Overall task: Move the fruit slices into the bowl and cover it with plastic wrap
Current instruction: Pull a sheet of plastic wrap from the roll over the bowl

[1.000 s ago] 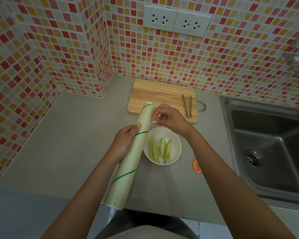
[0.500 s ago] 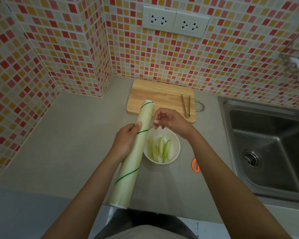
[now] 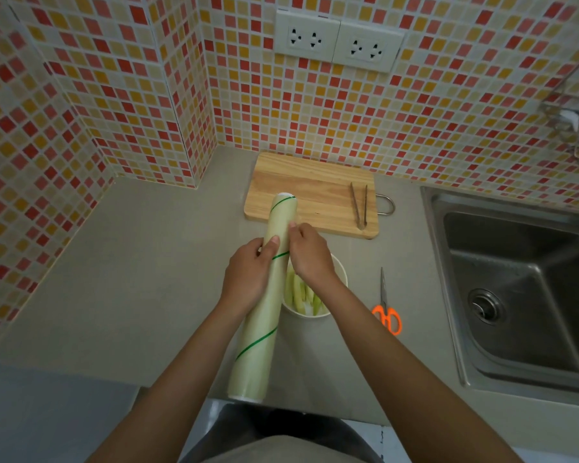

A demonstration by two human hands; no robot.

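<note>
Both hands work the plastic wrap roll (image 3: 268,285): your left hand (image 3: 248,279) grips it, your right hand (image 3: 310,253) fingertips pick at its film edge; miss the edge and it may tear or cling back over the bowl (image 3: 338,272).

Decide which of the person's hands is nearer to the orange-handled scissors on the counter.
The right. The right hand is over the bowl, just left of the scissors; the left hand grips the plastic wrap roll, farther left.

1 wrap roll (image 3: 264,302), 1 bowl (image 3: 340,272) (slices uncountable), 1 board (image 3: 308,192), 1 tongs (image 3: 359,205), 1 scissors (image 3: 386,309), 2 sockets (image 3: 336,41).
</note>
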